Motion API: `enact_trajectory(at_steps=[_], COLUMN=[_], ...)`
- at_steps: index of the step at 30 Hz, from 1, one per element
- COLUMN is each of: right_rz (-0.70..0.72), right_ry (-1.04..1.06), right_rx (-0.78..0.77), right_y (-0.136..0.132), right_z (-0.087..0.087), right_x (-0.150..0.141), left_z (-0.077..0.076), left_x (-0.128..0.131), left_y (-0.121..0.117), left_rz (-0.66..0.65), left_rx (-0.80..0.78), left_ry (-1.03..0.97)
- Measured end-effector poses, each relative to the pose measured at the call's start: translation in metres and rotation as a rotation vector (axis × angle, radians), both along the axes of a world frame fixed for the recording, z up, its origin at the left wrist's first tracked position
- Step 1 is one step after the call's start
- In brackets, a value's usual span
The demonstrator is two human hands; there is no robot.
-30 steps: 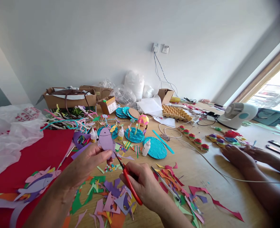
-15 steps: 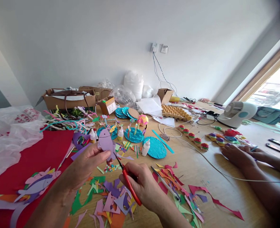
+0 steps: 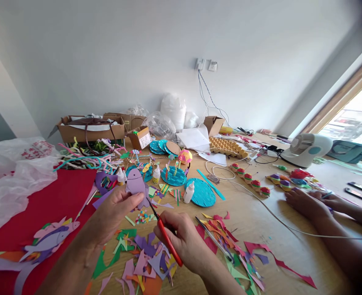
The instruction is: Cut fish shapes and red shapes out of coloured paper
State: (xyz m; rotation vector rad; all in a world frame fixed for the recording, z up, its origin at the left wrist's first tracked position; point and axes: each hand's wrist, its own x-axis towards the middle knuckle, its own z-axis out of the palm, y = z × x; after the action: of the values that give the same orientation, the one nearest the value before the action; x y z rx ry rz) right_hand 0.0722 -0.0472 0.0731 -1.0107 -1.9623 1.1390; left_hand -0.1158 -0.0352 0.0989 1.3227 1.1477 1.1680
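Observation:
My left hand (image 3: 113, 215) pinches a purple paper fish (image 3: 135, 185) and holds it upright above the table. Around the red-handled scissors (image 3: 165, 235) my right hand (image 3: 184, 239) is closed, and the blades reach up to the fish's lower edge. Under both hands lie several coloured paper scraps (image 3: 144, 258) in purple, green, orange and pink.
A red sheet (image 3: 46, 205) with layered paper fish (image 3: 46, 241) lies at left, beside a white plastic bag (image 3: 12, 172). Teal discs (image 3: 201, 191), glue bottles (image 3: 188, 191), pipe cleaners (image 3: 85, 157) and cardboard boxes (image 3: 89, 127) crowd the far side. Another person's hands (image 3: 310, 203) rest at right near a fan (image 3: 305, 148).
The view has shifted slightly. My hands, the fish and the scissors stay almost where they were; the other person's hands have moved a little.

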Motion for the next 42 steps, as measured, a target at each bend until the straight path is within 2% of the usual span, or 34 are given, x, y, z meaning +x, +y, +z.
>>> enact_trajectory(at_steps=[6,13,17,25,32,42], right_rz=[-0.021,0.015,0.025,0.062,0.099,0.075], right_ry=[0.174,0.299,0.332,0.345,0.384,0.314], right_rx=[-0.192,-0.343,-0.336,-0.303,-0.298,-0.251], right_y=[-0.001,0.001,0.002,0.006,0.011,0.014], right_z=[-0.003,-0.004,-0.004,-0.005,-0.002,0.005], right_x=[-0.012,-0.017,-0.017,-0.018,-0.027,-0.032], left_z=[0.001,-0.005,-0.008,0.004,0.005,0.014], left_x=[0.01,0.014,0.013,0.015,0.013,0.011], left_y=[-0.001,0.0,0.001,-0.004,-0.005,-0.008], left_rz=[0.088,0.081,0.092,0.094,0.211,0.249], left_rx=[0.029,0.065,0.069,0.045,0.152,0.162], left_ry=[-0.022,-0.043,-0.009,-0.063,-0.023,-0.031])
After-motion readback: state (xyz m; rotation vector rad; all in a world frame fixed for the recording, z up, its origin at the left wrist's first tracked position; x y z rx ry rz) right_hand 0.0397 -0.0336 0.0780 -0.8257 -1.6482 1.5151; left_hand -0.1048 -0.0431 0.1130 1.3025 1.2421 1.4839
